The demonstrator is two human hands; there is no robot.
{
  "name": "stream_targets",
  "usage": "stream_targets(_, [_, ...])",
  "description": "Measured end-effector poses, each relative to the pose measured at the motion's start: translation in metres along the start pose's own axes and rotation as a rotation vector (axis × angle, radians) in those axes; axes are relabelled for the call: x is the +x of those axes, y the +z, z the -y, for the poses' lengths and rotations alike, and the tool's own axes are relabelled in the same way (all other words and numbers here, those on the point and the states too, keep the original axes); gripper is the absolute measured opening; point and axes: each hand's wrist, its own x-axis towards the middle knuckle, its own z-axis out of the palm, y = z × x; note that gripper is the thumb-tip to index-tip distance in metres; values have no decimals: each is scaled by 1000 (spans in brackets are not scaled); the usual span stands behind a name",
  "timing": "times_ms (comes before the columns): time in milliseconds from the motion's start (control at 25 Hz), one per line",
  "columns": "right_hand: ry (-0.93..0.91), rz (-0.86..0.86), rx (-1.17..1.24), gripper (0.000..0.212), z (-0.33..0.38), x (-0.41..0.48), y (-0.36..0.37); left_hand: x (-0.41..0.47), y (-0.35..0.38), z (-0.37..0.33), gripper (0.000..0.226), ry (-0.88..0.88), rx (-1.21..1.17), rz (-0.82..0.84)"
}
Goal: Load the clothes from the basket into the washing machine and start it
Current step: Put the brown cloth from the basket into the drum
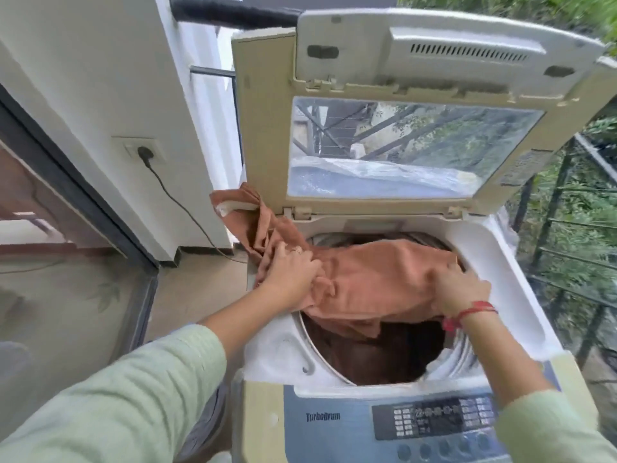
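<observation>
From the head view, the washing machine (510, 285) stands with its lid (263, 128) tipped fully up and its drum (464, 352) open below me. Loading looks well under way. Dark clothes (367, 355) already lie deep in the drum, and a big orange cloth (384, 275) is spread across its mouth, only partly in. One end of it trails out over the back left corner of the machine, beside the lid hinge, so it has yet to be pushed down. The basket is out of sight, so I cannot say how many pieces remain. The control panel (434, 419) at the near edge shows no lit display that I can make out. The plug (146, 152) sits in its wall socket to the left. I judge that what is left is tucking this cloth in, adding any last clothes, shutting the lid and pressing start.

My left grip (293, 269) is closed on a bunched fold of the orange cloth at the left rim, fingers curled into the fabric. My right grip (462, 292), with a red thread (474, 310) at the wrist, lies on the cloth at the right rim. Its fingers bend down into the fabric and hold it, rather than lying flat.
</observation>
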Motion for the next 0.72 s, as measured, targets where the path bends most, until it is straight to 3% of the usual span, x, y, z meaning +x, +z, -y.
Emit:
stream_targets(40, [-62,166,-110,62,9,-3,5,2,1,-2,24,33,-89,-32])
stream_targets(80, [-195,222,-42,75,23,-3,8,2,0,-2,22,65,-236,-103])
stream_targets(200, [-579,237,736,98,86,-4,-1,-10,-4,7,19,93,-436,-442])
stream_targets(240, [-597,284,1002,100,113,1,1,-16,-2,16,21,39,-432,-513])
stream_targets(320, [-522,390,1185,87,164,5,18,-28,2,39,29,-106,-435,-567])
stream_targets(480, [-329,232,1112,23,195,-1,74,-47,15,70,32,-259,-439,-484])
stream_targets(600, [-264,272,932,24,175,13,69,-53,21,64,33,-287,-442,-406])
stream_targets(720, [-219,155,701,34,138,22,57,-54,21,56,49,-340,-446,-224])
